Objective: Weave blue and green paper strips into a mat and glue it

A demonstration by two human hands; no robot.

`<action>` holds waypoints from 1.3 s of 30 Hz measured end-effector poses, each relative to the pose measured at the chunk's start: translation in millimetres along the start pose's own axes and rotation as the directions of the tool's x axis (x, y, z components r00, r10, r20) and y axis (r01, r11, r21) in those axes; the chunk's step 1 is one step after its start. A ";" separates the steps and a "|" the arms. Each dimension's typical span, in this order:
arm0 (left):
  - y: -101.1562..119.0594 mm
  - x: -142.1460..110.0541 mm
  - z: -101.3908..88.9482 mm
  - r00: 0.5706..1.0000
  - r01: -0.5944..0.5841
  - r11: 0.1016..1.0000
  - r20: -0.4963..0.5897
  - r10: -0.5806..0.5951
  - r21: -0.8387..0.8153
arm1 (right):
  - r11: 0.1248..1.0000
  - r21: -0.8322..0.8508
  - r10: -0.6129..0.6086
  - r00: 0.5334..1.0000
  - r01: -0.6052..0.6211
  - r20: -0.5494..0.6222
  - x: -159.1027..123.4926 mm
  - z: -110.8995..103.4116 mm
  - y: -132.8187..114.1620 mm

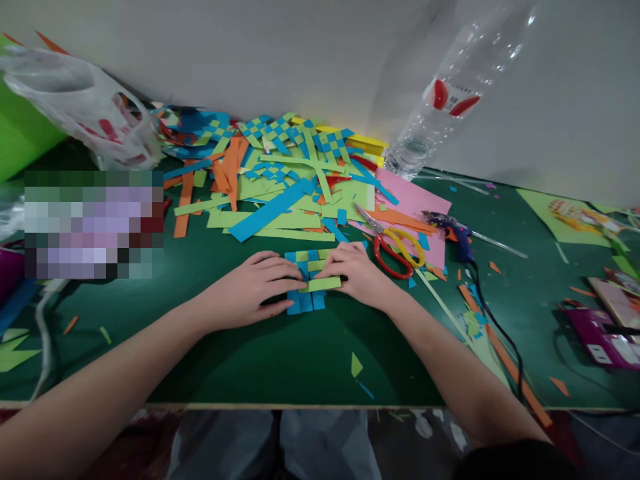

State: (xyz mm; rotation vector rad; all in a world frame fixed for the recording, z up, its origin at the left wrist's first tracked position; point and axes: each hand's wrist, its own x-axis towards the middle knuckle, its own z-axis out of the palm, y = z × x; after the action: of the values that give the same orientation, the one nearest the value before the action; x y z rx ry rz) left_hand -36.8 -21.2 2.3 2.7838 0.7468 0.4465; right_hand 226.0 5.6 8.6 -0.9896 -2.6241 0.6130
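Behind the front edge of the bench (280,367), our left hand (260,283) touches blue strips (300,304), our right hand (361,275) holds a lime strip (324,285) across them, and checkered pieces (281,133) lie heaped near the back edge.

From the person's head, the camera looks forward and down at the nearby table (240,370).

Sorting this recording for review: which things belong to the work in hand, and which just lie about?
Seem to belong: woven piece under the fingers, green strip across it, loose strips, scissors.

Seem to lie about: bottle, plastic bag.
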 end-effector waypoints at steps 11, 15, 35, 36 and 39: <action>-2.1 -1.0 2.5 1.000 0.006 1.000 0.010 -0.006 -0.011 | 0.997 0.040 0.066 0.998 -0.065 -0.015 6.4 7.5 0.5; -1.1 0.4 1.4 1.000 -0.006 1.000 -0.018 0.006 -0.020 | 0.985 0.084 0.154 0.987 -0.150 -0.044 10.9 13.3 -0.9; 0.1 0.1 0.5 1.000 0.014 1.000 -0.002 -0.014 -0.019 | 0.958 0.246 0.188 0.968 -0.144 -0.166 8.0 10.1 -10.5; 0.0 0.1 0.4 1.000 0.010 1.000 0.005 -0.010 -0.018 | 0.969 0.219 0.165 0.963 -0.117 -0.213 6.0 8.4 -11.8; 0.1 0.0 -0.8 1.000 -0.001 1.000 0.020 0.001 -0.002 | 0.996 0.080 0.068 0.901 -0.037 -0.429 -2.0 0.3 -13.4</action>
State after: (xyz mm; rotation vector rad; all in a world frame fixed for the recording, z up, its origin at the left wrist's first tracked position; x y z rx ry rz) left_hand -37.0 -21.2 3.0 2.7829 0.7409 0.4183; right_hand 219.8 -5.0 14.5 -1.0402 -2.1774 0.4320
